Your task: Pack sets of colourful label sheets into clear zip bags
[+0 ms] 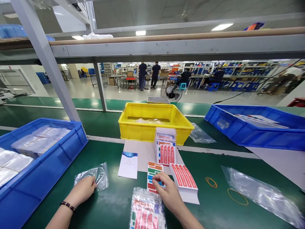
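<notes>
My left hand (84, 188), with a beaded bracelet on its wrist, pinches a clear zip bag (103, 178) lying on the green work surface. My right hand (170, 192) has its thumb and forefinger drawn together on a colourful sticker sheet (152, 171); the fingertips' exact contact is hard to see. Right of that hand sits a stack of red-and-white sticker sheets (184, 179). Behind it stands another bundle of red labels (166, 153). A white booklet (128, 165) lies between my hands. Nearest me are filled clear bags (146, 211) with printed sheets inside.
A yellow bin (154, 130) stands ahead. The left blue bin (59, 159) holds bundled clear bags; the right blue bin (238, 133) holds flat papers. Rubber bands (211, 182) and a long clear plastic sleeve (267, 194) lie at right. A fan (171, 93) and several people are beyond.
</notes>
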